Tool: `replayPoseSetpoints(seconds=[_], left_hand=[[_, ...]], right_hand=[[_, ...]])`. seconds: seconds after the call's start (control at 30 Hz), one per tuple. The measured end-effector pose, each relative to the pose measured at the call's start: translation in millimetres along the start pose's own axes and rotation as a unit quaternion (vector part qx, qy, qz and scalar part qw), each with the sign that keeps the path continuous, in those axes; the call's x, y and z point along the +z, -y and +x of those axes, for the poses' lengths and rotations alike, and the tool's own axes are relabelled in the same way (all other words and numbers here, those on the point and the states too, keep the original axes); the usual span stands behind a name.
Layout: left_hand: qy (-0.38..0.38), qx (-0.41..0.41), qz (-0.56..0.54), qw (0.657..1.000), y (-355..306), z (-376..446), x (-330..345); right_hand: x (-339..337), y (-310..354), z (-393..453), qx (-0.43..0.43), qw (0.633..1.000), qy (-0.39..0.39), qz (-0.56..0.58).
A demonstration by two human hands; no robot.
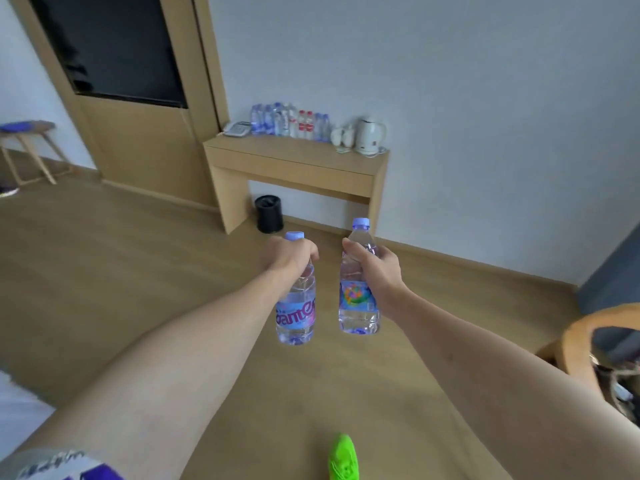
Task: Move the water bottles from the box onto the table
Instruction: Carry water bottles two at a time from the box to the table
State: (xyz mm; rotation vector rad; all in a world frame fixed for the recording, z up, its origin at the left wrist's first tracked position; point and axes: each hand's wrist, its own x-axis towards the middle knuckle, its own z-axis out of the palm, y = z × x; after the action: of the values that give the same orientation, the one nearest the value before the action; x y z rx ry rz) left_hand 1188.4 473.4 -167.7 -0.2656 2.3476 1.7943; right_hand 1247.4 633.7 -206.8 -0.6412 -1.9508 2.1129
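Wood floor [121,289] below. Left hand [289,256] grips one full water bottle [296,306] by its neck; right hand [375,266] wraps another water bottle [358,299]. Probably heavy, squishy, slippery plastic.

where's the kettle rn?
Head view, upper centre-right: the white kettle stands at the right end of the wooden table, just right of the bottle row.
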Motion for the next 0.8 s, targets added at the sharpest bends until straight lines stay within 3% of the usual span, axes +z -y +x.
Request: replayPoseSetpoints(seconds=[0.23, 0.53, 0.8], left_hand=[[-0.082, -0.018, 0.024, 0.996, -37.4, 143.6, -16.4], [-0.132, -0.037, 0.021, 0.99, -96.5, 303.3, -33.0], [-0.103, -0.045, 0.016, 0.994, -109.5, 454.7, -45.8]], right_hand=[[79.8, 17.8, 150.2, -0.005, 0.998, 0.067, -0.011], [166.5, 63.8, 316.9, 0.009, 0.993, 0.117, -0.019], [247.3, 65.8, 442.6, 0.008, 0.992, 0.123, -0.036]])
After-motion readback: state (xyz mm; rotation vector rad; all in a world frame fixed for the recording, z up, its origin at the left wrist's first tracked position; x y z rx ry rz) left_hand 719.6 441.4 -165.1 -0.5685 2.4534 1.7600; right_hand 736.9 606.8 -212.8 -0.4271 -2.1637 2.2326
